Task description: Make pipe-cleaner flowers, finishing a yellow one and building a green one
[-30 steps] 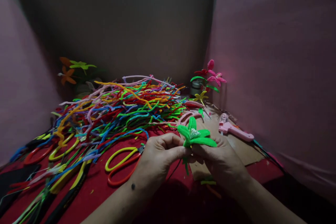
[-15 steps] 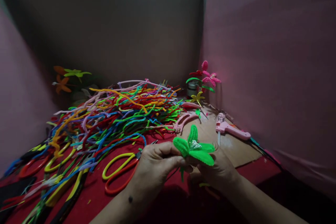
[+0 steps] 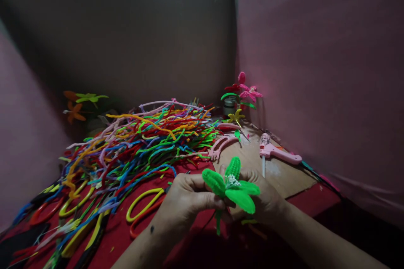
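Observation:
A bright green pipe-cleaner flower (image 3: 241, 200) with white bead-like stamens (image 3: 232, 180) is held up over the front of the table. My left hand (image 3: 194, 197) pinches it from the left, thumb and forefinger closed just under the petals. Behind the right petals, my right hand (image 3: 265, 197) is closed about the flower's underside; its fingertips are mostly hidden. A short green piece (image 3: 218, 222) hangs below the bloom between both hands. Scissors with yellow and red handles (image 3: 143, 206) lie beside my left wrist, their blades partly covered by the hand.
A large heap of coloured pipe cleaners (image 3: 142, 147) spreads across the red cloth (image 3: 120, 235). To the right, a pink glue gun (image 3: 277, 152) rests on a cardboard sheet (image 3: 284, 183) near pink-handled pliers (image 3: 222, 145). Finished flowers (image 3: 249, 92) stand at the back, and yellow-black pliers (image 3: 94, 235) lie front left.
The green flower has tilted and come slightly lower, its stamens facing more towards the right. My right hand has shifted its fingers up behind the petals. The whole view has moved slightly.

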Demonstrator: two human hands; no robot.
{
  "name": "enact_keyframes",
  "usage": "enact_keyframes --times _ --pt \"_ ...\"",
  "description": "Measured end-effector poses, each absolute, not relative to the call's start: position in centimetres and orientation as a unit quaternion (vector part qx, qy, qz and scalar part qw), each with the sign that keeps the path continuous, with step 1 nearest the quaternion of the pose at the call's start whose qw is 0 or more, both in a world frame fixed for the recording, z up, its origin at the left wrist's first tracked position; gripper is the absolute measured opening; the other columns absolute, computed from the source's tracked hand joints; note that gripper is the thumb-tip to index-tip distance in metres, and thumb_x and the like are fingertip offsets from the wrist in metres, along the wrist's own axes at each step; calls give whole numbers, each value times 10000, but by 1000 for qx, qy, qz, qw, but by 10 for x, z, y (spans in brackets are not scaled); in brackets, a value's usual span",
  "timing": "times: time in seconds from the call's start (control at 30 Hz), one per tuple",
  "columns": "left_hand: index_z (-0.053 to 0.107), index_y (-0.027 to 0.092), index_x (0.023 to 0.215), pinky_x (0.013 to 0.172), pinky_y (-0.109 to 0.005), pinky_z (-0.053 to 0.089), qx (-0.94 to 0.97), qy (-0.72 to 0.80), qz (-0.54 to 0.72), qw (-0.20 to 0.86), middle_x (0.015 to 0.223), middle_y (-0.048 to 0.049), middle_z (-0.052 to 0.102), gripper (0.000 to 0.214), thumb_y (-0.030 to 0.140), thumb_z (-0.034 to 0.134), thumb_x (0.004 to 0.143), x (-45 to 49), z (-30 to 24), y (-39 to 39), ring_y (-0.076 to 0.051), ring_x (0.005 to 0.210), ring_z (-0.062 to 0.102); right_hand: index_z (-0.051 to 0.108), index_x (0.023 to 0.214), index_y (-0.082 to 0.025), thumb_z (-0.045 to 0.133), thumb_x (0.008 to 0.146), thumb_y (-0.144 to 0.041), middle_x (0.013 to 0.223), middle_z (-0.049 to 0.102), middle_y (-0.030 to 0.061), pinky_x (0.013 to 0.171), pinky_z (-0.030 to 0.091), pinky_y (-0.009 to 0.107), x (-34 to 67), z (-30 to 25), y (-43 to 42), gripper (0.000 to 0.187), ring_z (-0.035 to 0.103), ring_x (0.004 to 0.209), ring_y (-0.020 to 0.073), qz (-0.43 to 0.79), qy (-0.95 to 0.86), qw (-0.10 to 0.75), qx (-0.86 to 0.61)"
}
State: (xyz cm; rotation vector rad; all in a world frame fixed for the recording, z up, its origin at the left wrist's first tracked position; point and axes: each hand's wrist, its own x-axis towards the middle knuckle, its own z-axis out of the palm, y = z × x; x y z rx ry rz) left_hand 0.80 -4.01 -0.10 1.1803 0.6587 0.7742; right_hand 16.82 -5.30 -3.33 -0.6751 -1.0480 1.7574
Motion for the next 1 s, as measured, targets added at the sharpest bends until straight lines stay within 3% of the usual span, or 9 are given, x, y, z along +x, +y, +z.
enact_keyframes --times 0.23,0.37,0.47,0.57,0.7,0.83,1.0 --pt "704 106 698 553 -256 489 538 287 349 712 590 -39 660 93 69 658 625 9 -2 -37 -135 521 586 670 656 -161 634 728 -262 537 567 -11 446 375 204 157 -42 -57 129 482 461 88 677 -413 561 -237" --pt "654 130 766 667 -281 497 546 318 385 673 709 -41 674 133 115 680 637 11 6 -39 -157 652 619 626 537 -149 716 639 -249 534 528 -20 529 373 214 151 -36 -57 169 437 526 83 631 -402 612 -258" --pt "618 164 821 697 -273 485 594 368 446 559 793 -37 663 212 163 705 628 12 6 -44 -171 745 613 629 545 -149 727 626 -267 496 449 -46 519 322 209 148 -32 -54 174 339 499 62 607 -371 644 -281" --pt "628 201 882 752 -261 458 670 395 517 358 828 -29 659 274 153 708 625 13 -4 -49 -173 804 602 657 614 -151 698 658 -243 487 403 -59 481 258 207 141 -28 -52 110 239 473 53 604 -356 654 -284" --pt "671 227 935 835 -258 411 721 387 538 202 913 -54 681 311 107 680 649 12 -19 -51 -188 872 605 669 644 -152 702 633 -224 512 426 -51 463 228 208 131 -23 -52 81 228 477 57 610 -333 662 -281" --pt "709 248 891 823 -246 400 714 391 551 184 866 -60 696 310 77 685 634 11 -21 -48 -185 818 613 620 557 -143 697 616 -218 495 389 -57 430 168 207 125 -21 -55 122 205 465 53 593 -317 679 -294" --pt "730 243 755 786 -242 420 679 402 567 236 776 -50 700 227 62 671 631 15 -6 -52 -178 766 615 622 569 -160 687 632 -212 500 346 -67 415 128 217 118 -22 -57 104 165 461 54 588 -310 687 -295"
